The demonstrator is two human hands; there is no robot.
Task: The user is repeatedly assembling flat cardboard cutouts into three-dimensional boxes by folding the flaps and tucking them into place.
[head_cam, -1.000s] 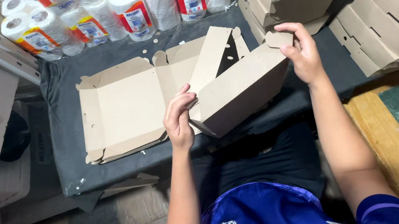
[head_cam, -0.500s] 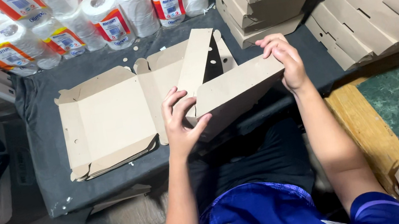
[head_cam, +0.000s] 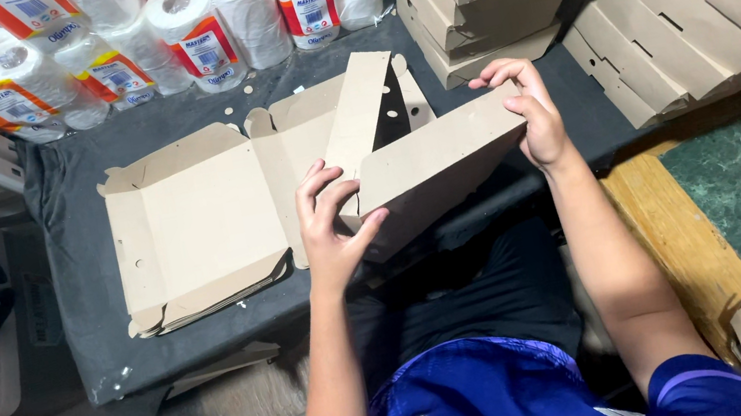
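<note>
Head view: both hands hold a half-folded cardboard box [head_cam: 430, 172] at the worktop's [head_cam: 95, 317] near edge, beside the stack of flat blanks [head_cam: 192, 229] towards its left edge. The left hand [head_cam: 332, 230] pinches the box's near left corner, its grip closed on it. The right hand [head_cam: 531, 109] clasps the far right end. To fold this well, I judge each flap should be pressed squarely along its crease, with the opposite end held steady.
</note>
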